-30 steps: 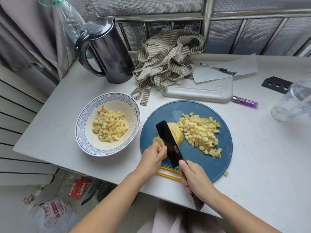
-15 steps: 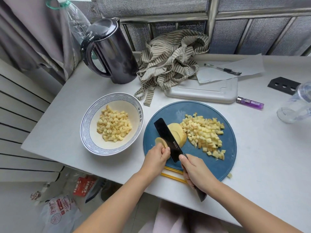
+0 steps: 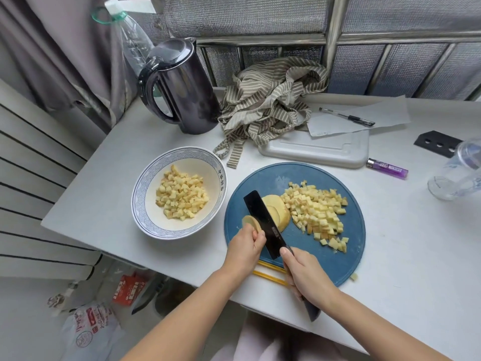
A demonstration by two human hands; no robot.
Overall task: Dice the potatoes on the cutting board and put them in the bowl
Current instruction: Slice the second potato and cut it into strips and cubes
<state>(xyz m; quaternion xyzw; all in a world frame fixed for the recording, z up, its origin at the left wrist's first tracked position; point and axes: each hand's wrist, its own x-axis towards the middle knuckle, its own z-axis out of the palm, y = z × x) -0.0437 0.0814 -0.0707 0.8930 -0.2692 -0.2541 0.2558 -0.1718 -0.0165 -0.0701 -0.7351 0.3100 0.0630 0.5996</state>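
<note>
A round blue cutting board (image 3: 307, 259) lies near the table's front edge. On it sit a heap of diced potato (image 3: 316, 211) and a few potato slices (image 3: 279, 212). My left hand (image 3: 244, 247) pinches a small potato piece (image 3: 250, 222) at the board's left side. My right hand (image 3: 303, 276) grips the handle of a black knife (image 3: 265, 224), whose blade stands between that piece and the slices. To the left, a blue-rimmed white bowl (image 3: 153, 222) holds potato cubes (image 3: 181, 196).
A dark kettle (image 3: 182, 87) and a striped cloth (image 3: 265, 105) stand at the back. A white tray (image 3: 315, 149), paper with a pen (image 3: 347, 117), a purple lighter (image 3: 387, 168) and a clear bottle (image 3: 458, 173) lie behind and right. Yellow sticks (image 3: 269, 272) poke out under the board.
The knife has stayed on the potato, with slices lying to its right. My left hand's potato piece looks slightly shorter. The camera view has shifted a little.
</note>
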